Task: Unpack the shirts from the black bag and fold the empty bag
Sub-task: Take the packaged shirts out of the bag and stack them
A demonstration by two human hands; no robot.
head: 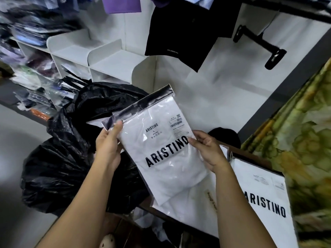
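— Why 2 hands for 1 packet?

— The packaged shirt (161, 151) is flat, slippery plastic. The left hand (107, 145) pinches its upper left corner, thumb on the front and fingers behind. The right hand (207, 151) grips the right edge the same way. Held so, it does not sag, and the printed face tilts toward the person, probably so the size label can be read.

— Where is it relative to the bag?

— In the air, above the right side of the black bag (68, 158), which slumps on the left (bulging, so I judge more shirts are inside, though its contents are hidden).

— Where would it go?

— Likely right. A second packet (265, 199) stands on edge in a cardboard box (250, 157) at the near right, beside a green patterned cloth (304, 140). Standing them upright packs them tightly and keeps the print visible.

— And the shelving?

— The white shelves (111, 63) at the far left hold other wrapped garments, too blurred to name. A black garment (179, 33) hangs above, far centre.

— So, folding the bag?

— Not yet; it looks far from empty.
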